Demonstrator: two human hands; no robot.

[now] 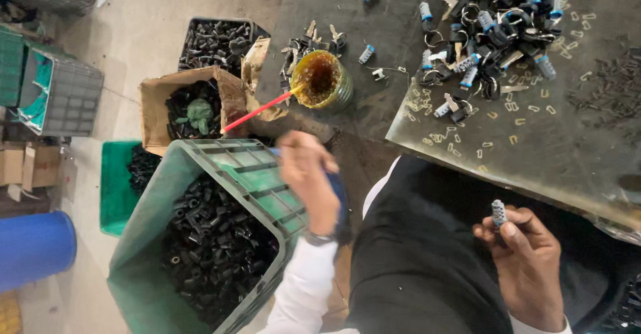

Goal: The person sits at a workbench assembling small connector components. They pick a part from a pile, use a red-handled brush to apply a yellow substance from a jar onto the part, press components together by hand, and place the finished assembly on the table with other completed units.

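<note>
So the person's right hand point(527, 257), lower right of the frame, is pinching a small silver lock cylinder point(498, 212) between thumb and fingers, long axis standing roughly upright, over their dark lap. The left hand point(308, 174) sits mid-frame, over the near corner of the green crate point(230, 167), which is full of black cylindrical parts. It's motion-blurred, so honestly can't tell if that grip is curled on something or just loose; there's a bit of blue behind it that's unclear.

Up from the left hand is a jar of amber grease point(324, 80) on the dark desk point(374, 27), with a red stick point(257, 112) leaning out of it, its free end slanting down-left towards the cardboard box point(157, 100) of black parts. The left hand is the nearer one to that jar; the cylinder lies well off to the right of it.

Upper right there's a heap of finished locks with keys and rings point(494, 30), small clips scattered on a clear sheet point(567, 167). Open room is mostly the bare desk strip between jar and sheet edge
</note>
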